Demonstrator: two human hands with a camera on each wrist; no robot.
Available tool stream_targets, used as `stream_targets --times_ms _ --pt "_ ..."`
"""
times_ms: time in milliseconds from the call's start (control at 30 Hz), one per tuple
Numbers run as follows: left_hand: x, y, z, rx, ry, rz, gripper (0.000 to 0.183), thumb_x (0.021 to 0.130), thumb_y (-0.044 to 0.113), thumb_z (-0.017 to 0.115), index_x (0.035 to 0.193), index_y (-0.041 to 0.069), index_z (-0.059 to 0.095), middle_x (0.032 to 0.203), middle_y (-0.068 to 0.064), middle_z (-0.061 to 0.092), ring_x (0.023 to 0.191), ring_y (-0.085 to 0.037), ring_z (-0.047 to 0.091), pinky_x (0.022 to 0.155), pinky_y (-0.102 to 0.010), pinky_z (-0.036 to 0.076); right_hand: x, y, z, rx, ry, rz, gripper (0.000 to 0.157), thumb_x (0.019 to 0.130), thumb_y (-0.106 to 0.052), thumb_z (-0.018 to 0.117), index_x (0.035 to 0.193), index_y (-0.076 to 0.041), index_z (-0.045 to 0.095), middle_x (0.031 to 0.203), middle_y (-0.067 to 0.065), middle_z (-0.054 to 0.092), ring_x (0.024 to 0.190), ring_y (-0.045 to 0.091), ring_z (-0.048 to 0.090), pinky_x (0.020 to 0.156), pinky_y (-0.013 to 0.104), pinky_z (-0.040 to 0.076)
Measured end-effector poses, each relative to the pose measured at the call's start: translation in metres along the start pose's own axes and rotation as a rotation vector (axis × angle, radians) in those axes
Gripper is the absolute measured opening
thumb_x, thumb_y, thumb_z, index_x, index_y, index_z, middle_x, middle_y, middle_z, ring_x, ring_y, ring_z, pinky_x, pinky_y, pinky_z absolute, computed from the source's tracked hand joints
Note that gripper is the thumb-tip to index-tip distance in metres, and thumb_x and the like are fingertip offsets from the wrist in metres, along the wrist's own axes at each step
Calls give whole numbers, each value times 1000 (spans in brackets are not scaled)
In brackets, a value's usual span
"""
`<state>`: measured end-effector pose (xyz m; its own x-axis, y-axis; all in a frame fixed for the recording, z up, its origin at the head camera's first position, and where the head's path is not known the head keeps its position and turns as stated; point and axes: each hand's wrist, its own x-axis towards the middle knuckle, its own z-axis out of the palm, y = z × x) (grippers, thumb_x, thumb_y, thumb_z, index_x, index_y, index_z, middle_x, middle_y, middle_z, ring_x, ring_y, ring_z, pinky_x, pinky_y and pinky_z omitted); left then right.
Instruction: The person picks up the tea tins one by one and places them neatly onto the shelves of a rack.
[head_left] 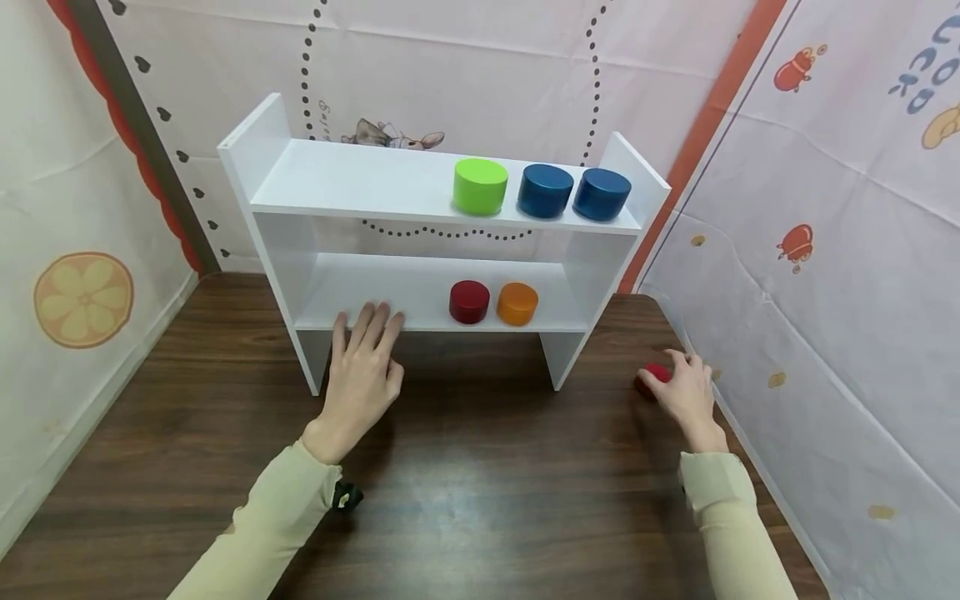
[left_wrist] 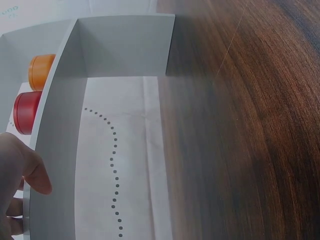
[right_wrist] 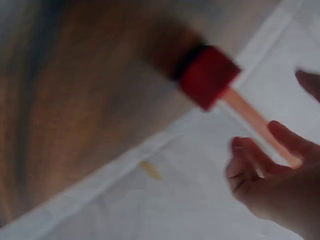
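My left hand rests its straight fingers over the front edge of the lower board of a white shelf. In the left wrist view its thumb overlaps the board's underside. At the right, my right hand is beside a round red container on the table. The right wrist view, blurred, has this hand with fingers spread and apart from the container. Another red container and an orange one stand on the lower board.
A lime green container and two blue ones, a left and a right, stand on the top board. The shelf is on a dark wooden table. Printed cloth walls enclose the table's back and sides.
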<state>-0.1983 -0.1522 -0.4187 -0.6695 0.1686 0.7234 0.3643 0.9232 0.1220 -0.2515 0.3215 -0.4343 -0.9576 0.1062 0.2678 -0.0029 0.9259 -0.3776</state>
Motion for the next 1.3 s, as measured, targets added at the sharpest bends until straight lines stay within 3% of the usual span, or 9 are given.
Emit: stream_targets --times_ms 133,300,500,733,1300 --pt "0 0 -1 -1 7 2 56 76 2 55 133 5 55 141 -20 52 135 -38 43 112 -62 21 6 15 9 -70 -181 92 89 85 -46 66 145 6 28 132 43 36 114 60 34 92 64 32" --pt "0 0 0 -4 6 8 56 76 2 55 132 5 55 141 -20 52 135 -38 43 112 -63 22 11 23 21 -76 -260 157 86 86 -46 63 146 3 27 129 41 42 113 60 39 88 65 34" --pt "0 0 1 -5 8 12 56 76 2 56 132 6 55 140 -20 52 135 -38 43 111 -63 23 11 23 27 -88 -232 167 72 87 -38 63 140 4 37 123 38 51 107 56 48 83 62 38" --pt "0 0 0 -1 -2 1 57 77 1 55 133 6 54 142 -19 51 136 -38 42 113 -62 21 10 20 30 -70 -214 155 71 84 -30 68 138 4 38 122 37 52 109 55 49 86 62 38" --pt "1 0 2 -3 0 -3 58 75 0 55 133 6 54 141 -19 52 136 -37 42 113 -62 21 0 12 30 -50 -161 82 69 83 -32 70 135 4 42 118 35 56 106 53 54 83 61 39"
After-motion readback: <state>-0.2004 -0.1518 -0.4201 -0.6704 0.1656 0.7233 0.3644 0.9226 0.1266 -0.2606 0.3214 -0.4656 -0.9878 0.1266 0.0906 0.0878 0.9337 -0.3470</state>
